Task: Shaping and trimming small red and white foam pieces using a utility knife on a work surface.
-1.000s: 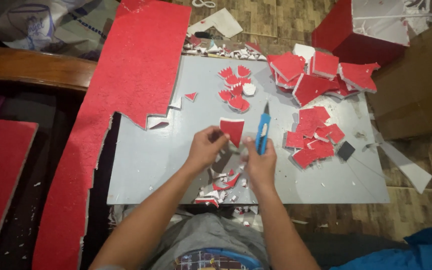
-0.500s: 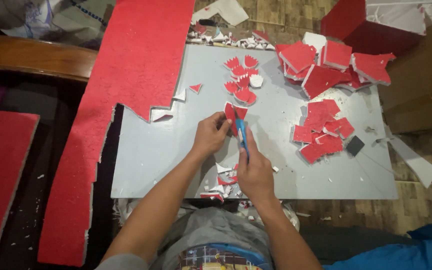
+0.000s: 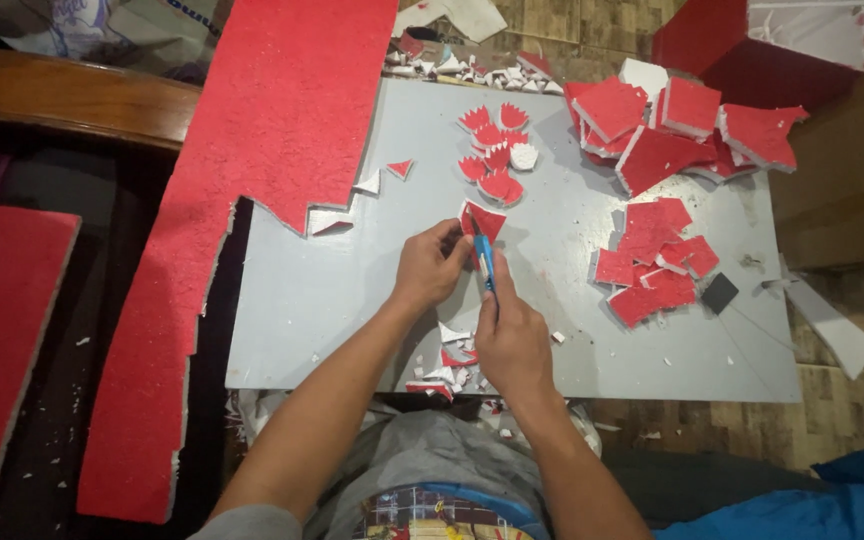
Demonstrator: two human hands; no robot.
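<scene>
My left hand (image 3: 432,265) pinches a small red foam piece (image 3: 484,218) with a white edge, held just above the grey board (image 3: 312,290). My right hand (image 3: 512,335) grips a blue utility knife (image 3: 486,262), its tip laid against that piece. Below my hands lies a heap of red and white offcuts (image 3: 449,368) at the board's near edge. A cluster of small cut red shapes (image 3: 495,152) with toothed edges sits beyond the held piece.
A long red foam sheet (image 3: 252,200) with a ragged cut edge runs along the board's left side. Stacks of red foam squares (image 3: 672,130) and smaller pieces (image 3: 657,260) lie on the right. A small black block (image 3: 720,293), a red box (image 3: 742,50), and a brown wooden edge (image 3: 62,95) surround.
The knife has swung from upright beside the piece down onto it. The piece has stayed in my left hand, and the view has shifted slightly.
</scene>
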